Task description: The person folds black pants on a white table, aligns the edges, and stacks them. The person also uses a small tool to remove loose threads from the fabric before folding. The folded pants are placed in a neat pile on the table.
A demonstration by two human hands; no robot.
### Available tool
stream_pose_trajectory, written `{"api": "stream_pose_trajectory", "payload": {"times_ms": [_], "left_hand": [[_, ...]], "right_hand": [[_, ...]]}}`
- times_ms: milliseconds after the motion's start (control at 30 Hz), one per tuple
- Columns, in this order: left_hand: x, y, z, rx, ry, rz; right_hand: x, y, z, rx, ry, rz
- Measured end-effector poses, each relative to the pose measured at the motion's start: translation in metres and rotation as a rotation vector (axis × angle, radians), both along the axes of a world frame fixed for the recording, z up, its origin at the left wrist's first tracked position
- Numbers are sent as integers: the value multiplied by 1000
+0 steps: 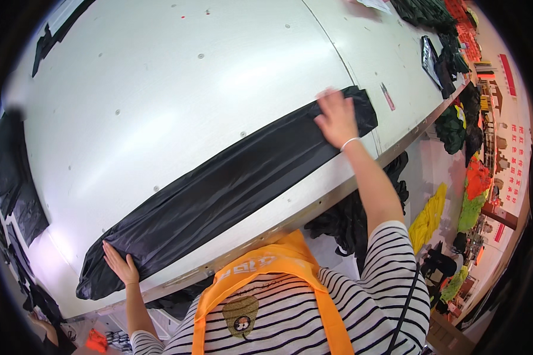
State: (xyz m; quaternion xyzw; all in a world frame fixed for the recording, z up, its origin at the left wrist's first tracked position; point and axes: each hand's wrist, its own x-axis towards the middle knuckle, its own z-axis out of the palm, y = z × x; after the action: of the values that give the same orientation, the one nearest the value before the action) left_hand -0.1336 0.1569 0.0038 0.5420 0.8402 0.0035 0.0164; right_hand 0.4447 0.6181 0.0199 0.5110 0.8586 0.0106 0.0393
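A long folded strip of shiny black fabric [219, 183] lies along the near edge of a white table, running from lower left to upper right. Creases run lengthwise through it. My left hand [121, 264] rests flat on the strip's left end, fingers stretched out. Near the right end, my right hand [337, 117] is spread over the fabric, its fingertips slightly blurred; whether it presses down I cannot tell. Neither hand grips anything. A small red-handled tool [388, 96] lies on the table just beyond the strip's right end.
The white table [160, 106] has a seam and scattered round marks. Dark fabric [15, 171] sits at the left edge. A clear-wrapped dark packet [430, 62] and dark green cloth [423, 13] lie at the far right. Yellow cloth [429, 218] is on the floor to the right.
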Motion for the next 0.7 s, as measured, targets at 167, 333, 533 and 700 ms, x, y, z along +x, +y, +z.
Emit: {"api": "stream_pose_trajectory", "payload": {"times_ms": [167,333,533,700], "left_hand": [[3,3,-4,-56,30,-14],[12,27,23,-259,209,33],[193,154,59,-97,-189,-87],[202,169,25,28,-181,-117]], "right_hand": [[72,53,-23,71,141,-170],[92,41,-34,280,513,-255],[39,-144,-9,-490,1466,-927],[-63,-178,16,-682,1719,-1048]]}}
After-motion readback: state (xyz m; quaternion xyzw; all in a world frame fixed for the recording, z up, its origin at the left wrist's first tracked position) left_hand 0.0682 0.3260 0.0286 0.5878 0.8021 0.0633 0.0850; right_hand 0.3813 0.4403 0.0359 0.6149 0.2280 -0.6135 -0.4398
